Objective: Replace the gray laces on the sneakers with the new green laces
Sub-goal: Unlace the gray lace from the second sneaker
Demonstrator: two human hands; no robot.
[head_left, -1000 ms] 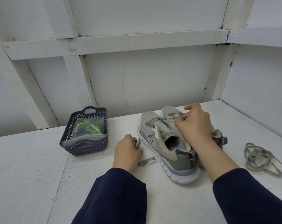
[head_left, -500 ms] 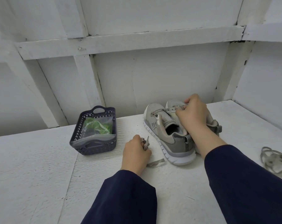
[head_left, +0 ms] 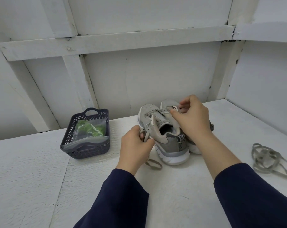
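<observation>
Two gray sneakers side by side on the white desk (head_left: 40, 170), heels toward the person, long axes running away toward the back wall: nearer sneaker (head_left: 169, 143), eyelet row showing no lace across it; farther sneaker (head_left: 168, 102), mostly hidden by the right hand (head_left: 193, 119). Gray lace (head_left: 143, 135): bunched in the left hand (head_left: 136, 143), just left of the nearer sneaker's side, with a loop trailing onto the desk below the wrist; whether any of it is threaded in an eyelet cannot be told. Left grip: fingers curled round the lace, knuckles up, forearm low over the desk. Right grip: thumb and forefinger pinched together at the top of the nearer sneaker's eyelet row, wrist arched above the collar; what exactly sits between the tips is too small to tell. Relation that matters: the lace lies left of the shoe, so any last pull likely goes leftward while the right hand steadies the upper. Removed lace (head_left: 268, 159): loose gray heap, well apart on the right. Green laces (head_left: 90, 129): bagged in clear plastic inside the dark basket (head_left: 83, 150), left of the shoes, nearer the left hand, untouched
</observation>
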